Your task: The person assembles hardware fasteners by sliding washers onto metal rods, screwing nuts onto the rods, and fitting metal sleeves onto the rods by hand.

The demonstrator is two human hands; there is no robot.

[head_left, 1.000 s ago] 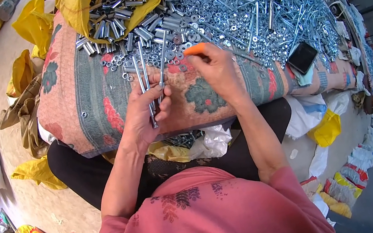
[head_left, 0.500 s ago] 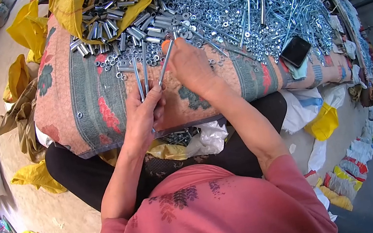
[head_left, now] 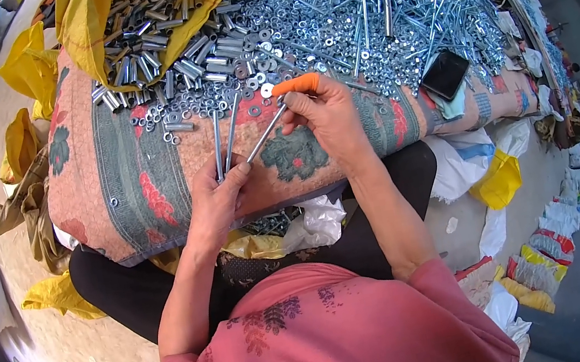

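Seeing one rod (head_left: pixel 266 136) lean further right than half a second ago, our right hand (head_left: pixel 329 114) shifted right too. Left hand (head_left: pixel 215 203) stays clamped, fingers around three slim, straight, shiny metal rods (head_left: pixel 230 131) above the patterned cloth (head_left: pixel 230 141). Right fingers (head_left: pixel 302 104), one orange-capped, meet that rod's tip; we can't tell if they're gripping.

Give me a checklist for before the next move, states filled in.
1. Left hand gripping the metal rods: ok, three fan out of it.
2. Right hand at the rightmost rod: ok, at its far end.
3. Orange finger cover worn: ok, on the right hand.
4. Anything threaded on that rod's tip: cannot tell, hidden at the hand.
5. Loose washers sorted from metal tubes: not ok, lying intermixed.
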